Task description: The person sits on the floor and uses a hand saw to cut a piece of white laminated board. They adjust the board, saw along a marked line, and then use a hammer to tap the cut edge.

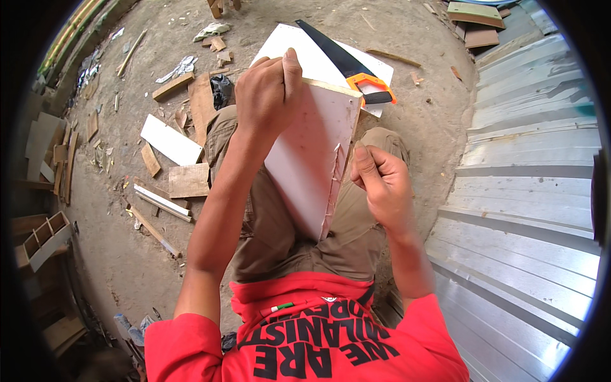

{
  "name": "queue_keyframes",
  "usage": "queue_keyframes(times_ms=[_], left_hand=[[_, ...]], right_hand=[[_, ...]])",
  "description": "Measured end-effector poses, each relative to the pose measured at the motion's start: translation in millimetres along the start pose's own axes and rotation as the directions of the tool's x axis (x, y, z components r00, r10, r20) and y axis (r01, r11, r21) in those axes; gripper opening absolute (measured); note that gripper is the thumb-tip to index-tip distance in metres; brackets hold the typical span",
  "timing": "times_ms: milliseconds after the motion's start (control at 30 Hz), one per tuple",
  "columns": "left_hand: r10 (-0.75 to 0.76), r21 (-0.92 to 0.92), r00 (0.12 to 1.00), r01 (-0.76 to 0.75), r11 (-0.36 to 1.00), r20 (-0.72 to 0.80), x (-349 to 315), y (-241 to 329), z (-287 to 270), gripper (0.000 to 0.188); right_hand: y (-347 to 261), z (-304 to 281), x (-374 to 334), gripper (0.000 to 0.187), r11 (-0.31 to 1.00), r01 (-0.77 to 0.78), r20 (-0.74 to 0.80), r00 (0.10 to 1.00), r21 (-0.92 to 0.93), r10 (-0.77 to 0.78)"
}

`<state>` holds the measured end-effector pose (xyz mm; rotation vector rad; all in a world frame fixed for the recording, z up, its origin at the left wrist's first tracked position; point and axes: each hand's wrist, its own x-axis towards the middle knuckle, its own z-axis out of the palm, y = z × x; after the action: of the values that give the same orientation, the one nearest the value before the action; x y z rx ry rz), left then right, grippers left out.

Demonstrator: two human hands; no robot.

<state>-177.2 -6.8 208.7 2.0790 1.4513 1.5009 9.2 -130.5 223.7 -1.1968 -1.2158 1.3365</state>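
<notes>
Bare earth ground point(439, 127) strewn with wood offcuts spreads around the seated person, with ribbed metal sheets point(515, 204) along the right. Brown trousers point(267, 216) frame a white panel point(309, 153), which stands tilted between the legs, its right edge ragged and bearing a torn strip. Beyond it, a white board point(280, 41) lies on the ground, a handsaw point(331, 54) with a black blade and orange-and-black handle resting across it. Over the panel's upper left corner, the left hand point(267, 95) has its fingers clenched in a fist. Just beside the panel's right edge, the right hand point(382, 181) has curled fingers, thumb against the index finger. Whether either hand grips anything, I cannot tell.
</notes>
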Motion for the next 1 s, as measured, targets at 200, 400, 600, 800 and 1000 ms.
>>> queue_keyframes(times_ms=[200, 400, 600, 800, 1000], left_hand=[[0.035, 0.059, 0.998, -0.032, 0.998, -0.047, 2.0, 6.6, 1.4, 0.055], [0.037, 0.036, 0.999, -0.036, 0.999, -0.028, 2.2, 8.3, 1.4, 0.055], [0.020, -0.015, 1.000, -0.020, 1.000, -0.006, 0.4, 7.5, 4.1, 0.053], [0.018, 0.010, 1.000, -0.018, 1.000, -0.025, 0.6, 6.4, 4.9, 0.053], [0.007, 0.007, 1.000, -0.007, 1.000, 0.001, 0.8, 5.9, 3.1, 0.053]], right_hand=[[-8.9, -32.2, 13.1, 0.039, 0.905, -0.334, 0.246, 0.931, 0.265, 0.271], [-0.7, -26.8, 4.3, 0.038, 0.993, -0.122, 0.116, 0.986, -0.001, 0.121], [10.6, -8.8, -14.9, 0.027, 0.977, 0.098, -0.036, 0.994, -0.188, -0.106], [7.2, -7.2, -20.2, 0.018, 0.863, 0.292, -0.142, 0.915, -0.413, -0.378], [17.8, -3.6, -21.8, 0.019, 0.896, 0.260, -0.222, 0.909, -0.361, -0.353]])
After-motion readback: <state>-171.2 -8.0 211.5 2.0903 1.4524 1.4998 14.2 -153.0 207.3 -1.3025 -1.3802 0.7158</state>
